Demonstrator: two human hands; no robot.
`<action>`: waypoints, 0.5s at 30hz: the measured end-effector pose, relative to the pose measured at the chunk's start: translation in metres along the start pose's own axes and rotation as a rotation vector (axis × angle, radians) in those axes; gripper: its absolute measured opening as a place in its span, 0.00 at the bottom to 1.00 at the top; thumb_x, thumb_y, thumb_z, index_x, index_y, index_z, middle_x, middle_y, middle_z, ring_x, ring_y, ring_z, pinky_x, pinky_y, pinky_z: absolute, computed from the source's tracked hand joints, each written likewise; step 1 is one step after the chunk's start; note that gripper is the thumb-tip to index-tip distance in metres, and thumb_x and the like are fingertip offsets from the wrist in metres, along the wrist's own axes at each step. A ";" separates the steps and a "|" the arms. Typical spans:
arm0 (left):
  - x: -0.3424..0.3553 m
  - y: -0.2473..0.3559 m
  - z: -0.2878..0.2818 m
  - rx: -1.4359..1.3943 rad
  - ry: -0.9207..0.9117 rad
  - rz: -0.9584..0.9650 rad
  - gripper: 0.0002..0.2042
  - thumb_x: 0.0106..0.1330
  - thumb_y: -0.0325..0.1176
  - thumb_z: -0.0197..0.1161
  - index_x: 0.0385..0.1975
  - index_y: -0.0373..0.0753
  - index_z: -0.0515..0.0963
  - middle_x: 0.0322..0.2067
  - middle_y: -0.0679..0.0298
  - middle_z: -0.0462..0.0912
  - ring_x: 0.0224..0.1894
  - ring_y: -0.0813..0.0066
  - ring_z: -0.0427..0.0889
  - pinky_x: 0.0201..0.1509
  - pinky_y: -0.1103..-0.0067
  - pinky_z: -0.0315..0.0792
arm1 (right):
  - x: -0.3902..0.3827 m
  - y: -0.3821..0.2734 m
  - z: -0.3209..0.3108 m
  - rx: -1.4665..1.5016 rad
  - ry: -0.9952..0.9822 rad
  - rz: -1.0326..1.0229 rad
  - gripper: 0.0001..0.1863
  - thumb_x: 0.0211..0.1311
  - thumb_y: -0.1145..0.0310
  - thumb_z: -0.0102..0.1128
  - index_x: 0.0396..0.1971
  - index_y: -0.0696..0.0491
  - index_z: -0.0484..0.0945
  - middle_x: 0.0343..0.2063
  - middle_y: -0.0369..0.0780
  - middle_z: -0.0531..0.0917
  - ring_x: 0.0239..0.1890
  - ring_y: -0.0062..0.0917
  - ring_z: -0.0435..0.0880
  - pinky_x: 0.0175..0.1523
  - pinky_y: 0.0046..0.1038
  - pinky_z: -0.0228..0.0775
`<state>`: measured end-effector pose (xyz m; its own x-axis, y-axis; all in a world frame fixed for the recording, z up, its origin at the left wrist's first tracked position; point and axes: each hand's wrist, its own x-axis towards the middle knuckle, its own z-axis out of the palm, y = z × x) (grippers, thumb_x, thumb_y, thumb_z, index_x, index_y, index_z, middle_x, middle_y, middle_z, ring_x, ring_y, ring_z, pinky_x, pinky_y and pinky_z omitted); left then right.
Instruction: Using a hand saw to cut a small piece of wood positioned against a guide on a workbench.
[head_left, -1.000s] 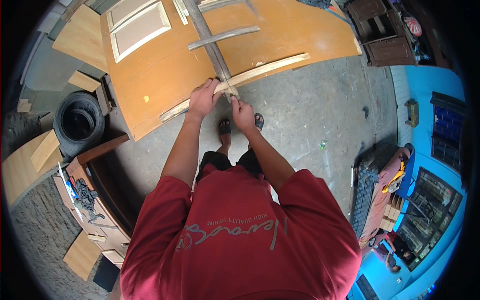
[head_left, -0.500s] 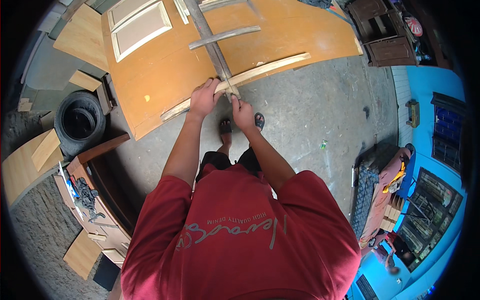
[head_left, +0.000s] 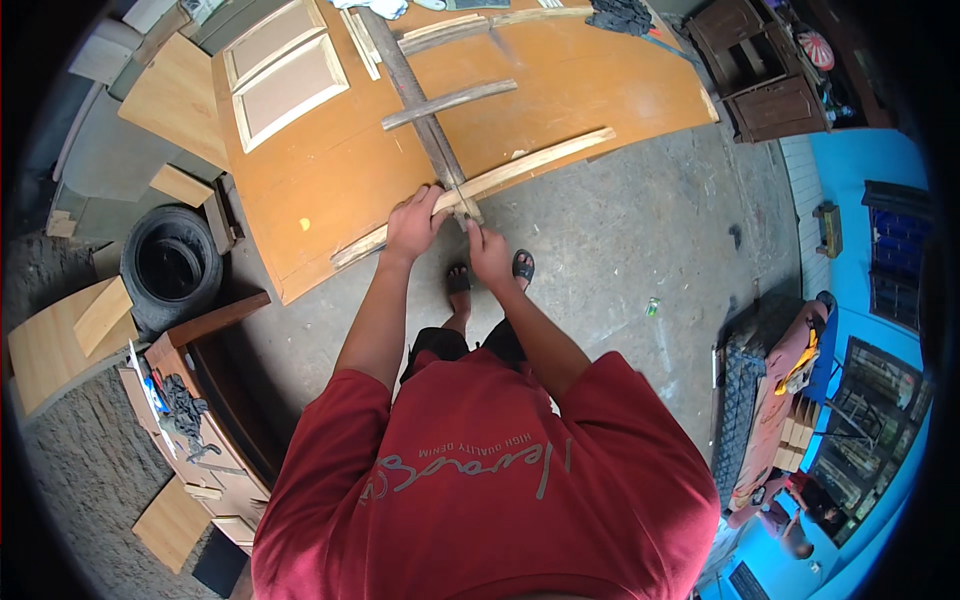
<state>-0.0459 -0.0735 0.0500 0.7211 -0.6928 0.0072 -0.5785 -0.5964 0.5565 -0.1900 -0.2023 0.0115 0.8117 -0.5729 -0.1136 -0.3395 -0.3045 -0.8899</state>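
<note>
My left hand (head_left: 412, 228) is wrapped over a long pale wooden strip (head_left: 540, 156), which lies slantwise along the near edge of the orange board table (head_left: 290, 205). Beneath the strip runs a dark wooden beam (head_left: 420, 112), its end jutting past that edge towards me. My right hand (head_left: 489, 256) is closed just below the beam's end. A thin dark upright line shows where strip and beam cross, directly above the right hand. What its fingers hold is mostly hidden. Farther up the beam, a short grey wooden batten (head_left: 450, 104) lies across it.
Two framed panels (head_left: 290, 92) lie on the table's left part. Stacked tyres (head_left: 170, 268) and a brown cabinet (head_left: 215, 325) stand at left. On the concrete floor (head_left: 620, 230) is a small green scrap (head_left: 653, 307). Another person (head_left: 790, 520) is at far lower right.
The whole view has shifted slightly, so the table sits lower in it. Both hands keep their places at the strip and beam end, the right hand marginally lower relative to them.
</note>
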 end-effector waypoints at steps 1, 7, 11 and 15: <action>0.001 -0.001 -0.001 -0.002 0.000 -0.010 0.16 0.70 0.42 0.68 0.52 0.45 0.75 0.45 0.58 0.82 0.47 0.49 0.85 0.50 0.58 0.79 | -0.001 0.001 0.001 0.002 0.001 0.008 0.28 0.82 0.54 0.53 0.27 0.63 0.81 0.24 0.59 0.80 0.29 0.61 0.82 0.33 0.49 0.69; -0.007 -0.005 -0.002 0.042 0.005 -0.024 0.17 0.70 0.42 0.68 0.53 0.45 0.75 0.45 0.58 0.81 0.47 0.49 0.85 0.50 0.58 0.79 | -0.096 0.040 -0.035 -0.112 0.029 -0.073 0.28 0.82 0.52 0.54 0.26 0.61 0.80 0.22 0.56 0.81 0.29 0.56 0.85 0.33 0.50 0.71; -0.009 -0.008 -0.004 0.032 0.006 -0.033 0.15 0.72 0.41 0.66 0.53 0.45 0.75 0.47 0.57 0.82 0.48 0.48 0.85 0.50 0.59 0.79 | -0.085 0.028 -0.031 -0.081 -0.041 0.012 0.28 0.82 0.52 0.54 0.27 0.62 0.80 0.22 0.56 0.81 0.28 0.56 0.84 0.32 0.48 0.70; 0.002 0.000 -0.003 0.009 0.006 -0.010 0.16 0.72 0.43 0.66 0.53 0.45 0.75 0.47 0.58 0.82 0.48 0.48 0.85 0.50 0.59 0.79 | -0.003 0.008 0.001 -0.062 -0.005 -0.019 0.28 0.82 0.52 0.55 0.28 0.64 0.80 0.22 0.58 0.80 0.25 0.54 0.80 0.33 0.45 0.70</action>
<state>-0.0435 -0.0734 0.0521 0.7294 -0.6841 0.0063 -0.5744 -0.6074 0.5487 -0.1942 -0.2022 0.0045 0.8209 -0.5625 -0.0990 -0.3523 -0.3622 -0.8630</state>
